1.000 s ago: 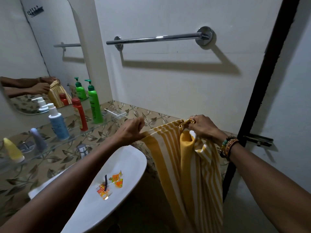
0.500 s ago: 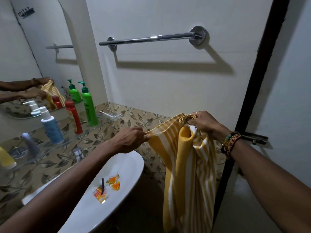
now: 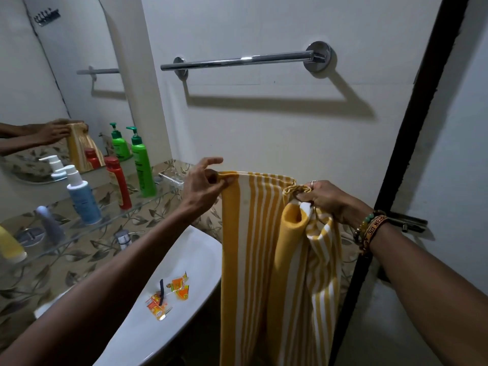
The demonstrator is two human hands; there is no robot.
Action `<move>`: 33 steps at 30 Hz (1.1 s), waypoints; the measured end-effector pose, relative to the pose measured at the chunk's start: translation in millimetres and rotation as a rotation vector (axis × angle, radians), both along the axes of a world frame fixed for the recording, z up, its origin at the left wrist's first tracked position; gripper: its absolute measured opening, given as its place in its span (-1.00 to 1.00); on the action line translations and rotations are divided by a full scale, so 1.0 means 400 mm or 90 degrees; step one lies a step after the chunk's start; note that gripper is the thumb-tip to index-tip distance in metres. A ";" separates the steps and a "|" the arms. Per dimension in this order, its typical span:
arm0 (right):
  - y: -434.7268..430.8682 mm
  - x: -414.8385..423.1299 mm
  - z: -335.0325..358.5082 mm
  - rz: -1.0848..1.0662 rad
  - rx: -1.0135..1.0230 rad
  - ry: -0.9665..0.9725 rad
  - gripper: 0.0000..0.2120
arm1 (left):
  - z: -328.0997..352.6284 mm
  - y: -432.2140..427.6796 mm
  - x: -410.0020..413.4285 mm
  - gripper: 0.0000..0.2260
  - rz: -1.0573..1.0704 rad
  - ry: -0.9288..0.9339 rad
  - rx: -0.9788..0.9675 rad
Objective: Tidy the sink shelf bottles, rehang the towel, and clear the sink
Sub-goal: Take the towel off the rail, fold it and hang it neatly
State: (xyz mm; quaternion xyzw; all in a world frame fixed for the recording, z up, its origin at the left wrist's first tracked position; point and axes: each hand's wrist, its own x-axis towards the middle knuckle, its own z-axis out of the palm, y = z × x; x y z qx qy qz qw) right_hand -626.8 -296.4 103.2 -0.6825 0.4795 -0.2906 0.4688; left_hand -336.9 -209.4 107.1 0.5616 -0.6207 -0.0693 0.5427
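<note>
A yellow and white striped towel hangs between my hands, below the chrome towel bar on the wall. My left hand pinches its upper left corner. My right hand grips the bunched upper right edge. On the glass shelf stand a green pump bottle, a red bottle, a blue and white pump bottle, a grey tube and a yellow bottle. In the white sink lie orange wrappers and a dark razor.
A mirror above the shelf reflects my hands and the bottles. A chrome tap sits behind the sink. A black door frame with a metal latch runs down the right side. Leaf-patterned tiles cover the lower wall.
Both hands have lifted the towel higher and drawn its top edge out flatter between them. My left hand has shifted its pinch to the corner.
</note>
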 end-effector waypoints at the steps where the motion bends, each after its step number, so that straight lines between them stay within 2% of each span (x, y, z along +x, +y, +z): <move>1: 0.003 -0.005 -0.001 0.029 0.019 0.001 -0.88 | 0.009 -0.004 -0.001 -0.62 0.042 -0.018 -0.002; 3: 0.006 -0.015 -0.007 0.077 0.044 0.020 -0.84 | 0.021 -0.014 -0.008 -0.73 0.083 0.024 0.003; 5: 0.007 -0.017 -0.017 0.089 0.041 0.028 -0.83 | 0.029 -0.025 -0.021 -0.78 0.072 0.119 0.016; 8: 0.010 -0.013 -0.026 0.083 0.047 -0.019 -0.83 | 0.038 -0.040 -0.058 -0.83 0.095 0.207 0.011; 12: 0.003 -0.014 -0.021 0.086 0.043 -0.025 -0.85 | 0.036 -0.052 -0.077 -0.87 0.146 0.179 -0.038; 17: -0.003 -0.033 -0.032 0.129 0.083 -0.048 -0.86 | 0.035 -0.053 -0.065 -0.90 0.108 0.103 -0.097; 20: -0.011 -0.044 -0.045 0.146 0.101 -0.044 -0.85 | 0.039 -0.054 -0.071 -0.88 0.056 0.098 -0.083; 23: -0.008 -0.048 -0.037 0.217 0.116 0.038 -0.75 | 0.050 -0.052 -0.083 -0.93 0.012 0.080 -0.090; 25: 0.014 -0.036 -0.006 0.275 0.094 0.194 -0.56 | 0.059 -0.050 -0.103 -0.94 -0.019 0.061 -0.098; 27: 0.040 0.000 0.035 0.274 -0.022 0.359 -0.32 | 0.067 -0.052 -0.133 -0.94 -0.039 0.030 -0.087; 28: 0.054 0.026 0.054 0.240 -0.105 0.368 -0.23 | 0.069 -0.054 -0.150 -0.93 -0.046 0.005 -0.077; 29: 0.064 0.051 0.070 0.208 -0.171 0.307 -0.22 | 0.069 -0.056 -0.167 -0.93 -0.056 -0.019 -0.069; 30: 0.070 0.073 0.082 0.191 -0.200 0.195 -0.31 | 0.070 -0.057 -0.182 -0.92 -0.067 -0.036 -0.062; 32: 0.082 0.107 0.099 0.190 -0.169 -0.009 -0.61 | 0.070 -0.056 -0.198 -0.91 -0.080 -0.050 -0.049; 33: 0.089 0.116 0.106 0.182 -0.156 -0.052 -0.73 | 0.069 -0.054 -0.199 -0.90 -0.079 -0.043 -0.044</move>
